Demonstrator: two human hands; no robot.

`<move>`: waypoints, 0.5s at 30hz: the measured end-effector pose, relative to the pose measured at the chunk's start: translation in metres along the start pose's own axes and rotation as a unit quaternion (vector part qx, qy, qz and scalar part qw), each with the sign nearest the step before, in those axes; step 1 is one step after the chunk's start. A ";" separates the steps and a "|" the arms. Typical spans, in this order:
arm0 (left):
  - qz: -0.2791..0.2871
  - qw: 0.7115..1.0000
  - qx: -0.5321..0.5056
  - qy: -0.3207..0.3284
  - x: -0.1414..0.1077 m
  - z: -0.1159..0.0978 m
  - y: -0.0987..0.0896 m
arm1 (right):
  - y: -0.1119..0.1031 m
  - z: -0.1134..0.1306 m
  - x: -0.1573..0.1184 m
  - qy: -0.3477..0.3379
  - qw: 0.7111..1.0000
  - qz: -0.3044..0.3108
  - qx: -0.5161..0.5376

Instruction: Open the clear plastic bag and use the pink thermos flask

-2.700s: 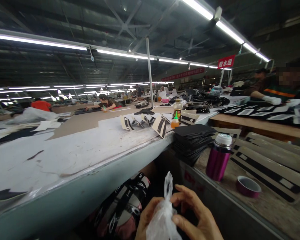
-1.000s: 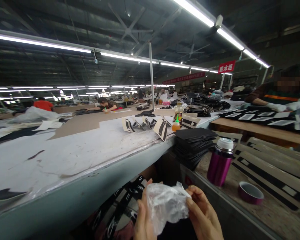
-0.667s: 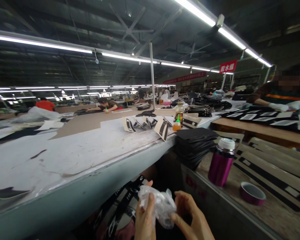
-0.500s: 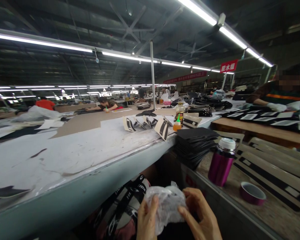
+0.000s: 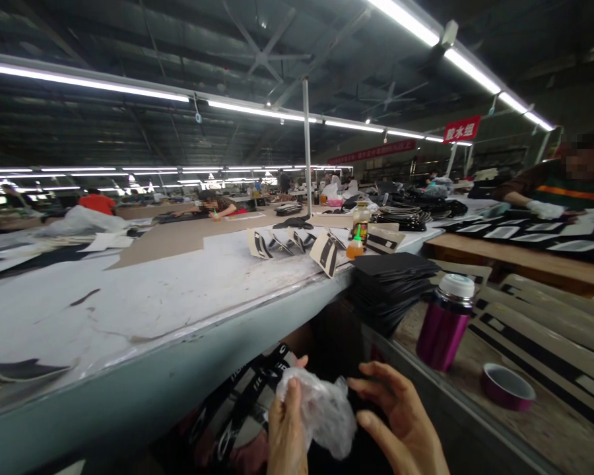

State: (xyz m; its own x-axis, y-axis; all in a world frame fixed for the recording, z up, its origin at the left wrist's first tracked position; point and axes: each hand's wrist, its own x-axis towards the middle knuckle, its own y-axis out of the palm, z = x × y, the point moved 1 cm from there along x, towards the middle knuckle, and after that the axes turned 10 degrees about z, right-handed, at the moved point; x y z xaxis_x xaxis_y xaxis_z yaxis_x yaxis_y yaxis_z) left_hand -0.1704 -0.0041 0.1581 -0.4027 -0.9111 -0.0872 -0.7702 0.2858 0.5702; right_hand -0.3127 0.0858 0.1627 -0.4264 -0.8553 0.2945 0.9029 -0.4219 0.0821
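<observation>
- Plastic bag [image 5: 329, 415], translucent and crumpled, held up at the bottom centre of the view, in front of the gap between a long white-topped table [image 5: 153, 290] and a lower worktop [image 5: 480, 389] on the right.
- Left hand [image 5: 288, 422]: grips the bag's left side, thumb pressed on the near face.
- Right hand [image 5: 400, 422]: open, thumb and fingers spread wide beside the bag's right side; whether a fingertip touches it, I cannot tell.
- On the lower worktop: an upright magenta flask [image 5: 443, 326] with a white top, a magenta cup [image 5: 507, 387] just beside it, and a stack of black sheets [image 5: 393, 284].
- On the long table: a small orange bottle [image 5: 355, 247] with a green tip, near curved beige-and-black pieces [image 5: 323, 253].
- At the far right, a person [image 5: 569, 181] in white gloves leans over black pieces.
</observation>
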 end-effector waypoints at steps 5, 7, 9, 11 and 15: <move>0.033 0.999 0.012 -0.034 -0.012 0.017 0.011 | 0.014 -0.005 -0.004 0.028 0.999 -0.020 -0.017; 0.070 0.997 0.000 -0.031 -0.014 0.017 0.011 | 0.017 -0.007 -0.004 0.031 0.998 -0.060 0.017; 0.127 0.991 -0.017 -0.024 -0.015 0.015 0.012 | 0.019 -0.007 -0.003 0.030 0.996 -0.083 0.031; 0.162 0.986 -0.028 -0.024 -0.014 0.014 0.014 | 0.020 -0.005 -0.002 0.021 0.995 -0.097 0.033; 0.056 0.996 -0.022 -0.071 -0.008 0.014 0.015 | 0.022 0.003 -0.002 0.024 0.989 -0.107 0.101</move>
State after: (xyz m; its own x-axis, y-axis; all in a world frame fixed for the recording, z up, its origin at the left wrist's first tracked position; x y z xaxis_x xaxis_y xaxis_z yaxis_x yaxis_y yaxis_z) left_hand -0.1857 0.0117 0.1557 -0.5535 -0.8221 -0.1331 -0.6952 0.3681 0.6175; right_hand -0.2918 0.0788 0.1667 -0.6060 -0.7689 0.2038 0.7823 -0.5295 0.3281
